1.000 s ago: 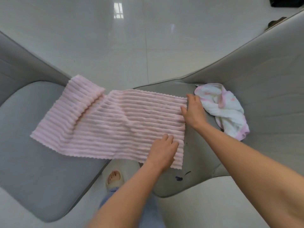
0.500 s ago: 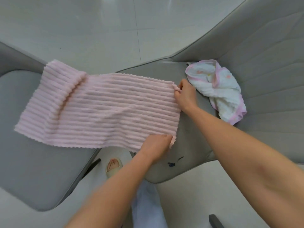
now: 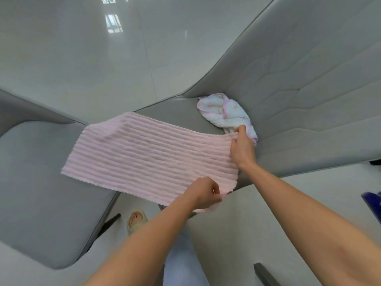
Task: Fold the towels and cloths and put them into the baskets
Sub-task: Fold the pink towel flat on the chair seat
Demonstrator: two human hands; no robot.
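Across the gap between two grey seat cushions [image 3: 41, 182], the pink ribbed towel [image 3: 148, 157] now lies doubled, its left end folded over since a second ago. Its long axis runs left to right. The left hand [image 3: 206, 193] pinches the near right corner, the right hand [image 3: 242, 149] the far one, beside a crumpled white cloth [image 3: 224, 114].

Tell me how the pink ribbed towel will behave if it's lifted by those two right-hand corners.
The pink towel probably hangs limp: it already sags across the gap between the two grey seats. It looks light, since the left hand and right hand lift it by pinches alone. Its ribbed pile likely resists slipping.
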